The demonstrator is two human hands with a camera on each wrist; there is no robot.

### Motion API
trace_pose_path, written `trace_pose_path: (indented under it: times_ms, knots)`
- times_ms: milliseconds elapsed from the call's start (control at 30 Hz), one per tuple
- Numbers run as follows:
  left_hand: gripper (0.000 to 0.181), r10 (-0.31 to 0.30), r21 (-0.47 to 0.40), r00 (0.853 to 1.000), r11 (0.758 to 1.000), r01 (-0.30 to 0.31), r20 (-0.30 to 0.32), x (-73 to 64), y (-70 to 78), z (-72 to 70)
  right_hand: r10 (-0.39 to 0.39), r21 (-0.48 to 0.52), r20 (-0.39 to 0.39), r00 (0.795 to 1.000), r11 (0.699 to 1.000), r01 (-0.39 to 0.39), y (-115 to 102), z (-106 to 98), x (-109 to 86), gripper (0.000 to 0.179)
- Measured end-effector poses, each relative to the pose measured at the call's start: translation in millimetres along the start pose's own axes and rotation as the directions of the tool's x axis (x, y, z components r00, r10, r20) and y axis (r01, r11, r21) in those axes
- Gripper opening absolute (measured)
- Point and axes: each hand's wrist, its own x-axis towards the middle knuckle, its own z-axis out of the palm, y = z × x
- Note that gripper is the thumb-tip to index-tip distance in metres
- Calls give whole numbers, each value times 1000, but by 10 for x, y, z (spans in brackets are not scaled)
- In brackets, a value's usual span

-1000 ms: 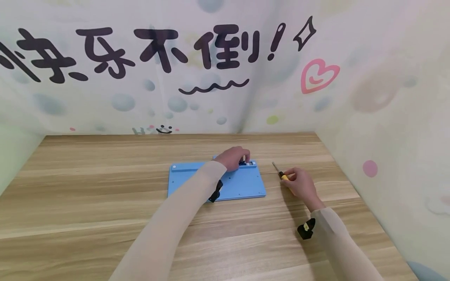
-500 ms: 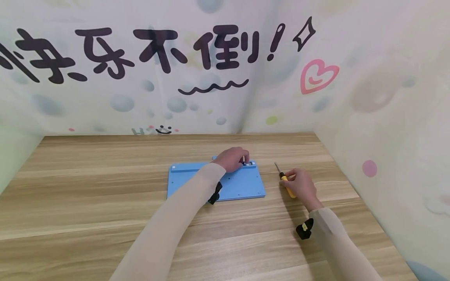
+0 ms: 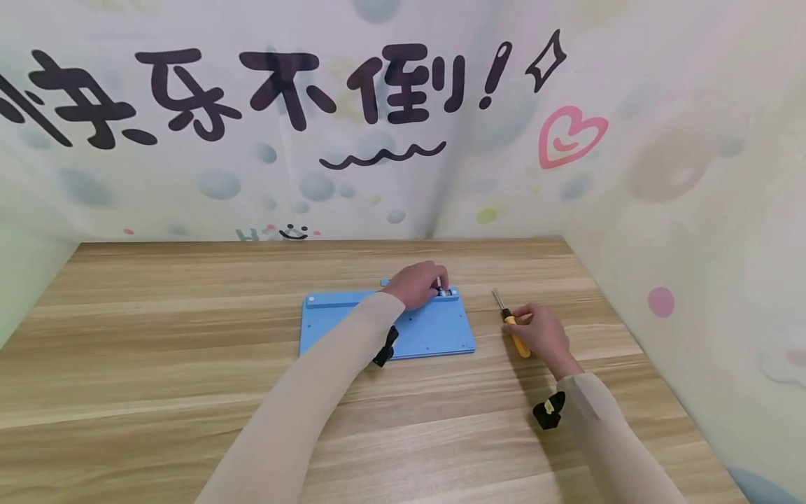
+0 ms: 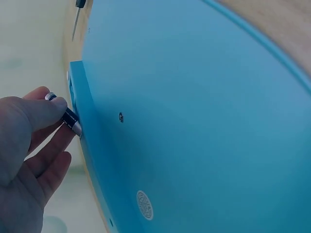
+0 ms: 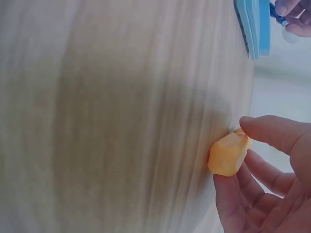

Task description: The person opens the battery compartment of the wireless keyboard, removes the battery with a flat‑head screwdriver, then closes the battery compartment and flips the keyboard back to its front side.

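Observation:
In the head view a blue keyboard (image 3: pixel 434 332) lies underside up on the wooden table. Over the far right part of its raised back edge, my left hand (image 3: pixel 415 284) pinches a small dark battery with silvery ends. The left wrist view shows this battery (image 4: pixel 71 119) between thumb and fingers, tilted, its lower end at the raised edge. To the right of the keyboard, my right hand (image 3: pixel 543 334) holds a screwdriver (image 3: pixel 518 339) by its yellow handle, the metal tip pointing away. From the right wrist, the handle's end (image 5: pixel 227 156) appears between thumb and fingers.
A small blue piece (image 3: pixel 384 282) pokes out behind the keyboard, mostly hidden by the left hand. The table (image 3: pixel 157 336) meets a printed backdrop (image 3: pixel 283 189) at its far edge and another along its right side.
The screwdriver has shifted slightly in my right hand, its tip moving a little right and more of the yellow handle showing. My left hand stays at the keyboard's back edge, moving barely.

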Motion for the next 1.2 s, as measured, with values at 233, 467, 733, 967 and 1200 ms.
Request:
trace_pose_path:
  times_ms: [233,467,733,967,1200]
  knots:
    - [15,8,-20,1000,1000,-8,-16,9,0,-17,-24,16,21,999,1000,24,-9,-17,-8,42]
    - [16,16,-29,1000,999,-17,-19,7,-13,-51,-37,7,21,999,999,37,-18,-48,-21,40]
    - [16,13,-28,1000,1000,-13,-10,-18,-37,-104,-57,-1,23,998,998,57,-48,-109,-46,36]
    - [17,22,-20,1000,1000,-22,-1,-60,-57,-139,-75,-4,13,997,997,75,-101,-153,-74,34]
    - [17,18,-18,1000,1000,-18,-5,-100,-92,-161,-108,-11,12,994,994,108,-194,-128,-71,32]
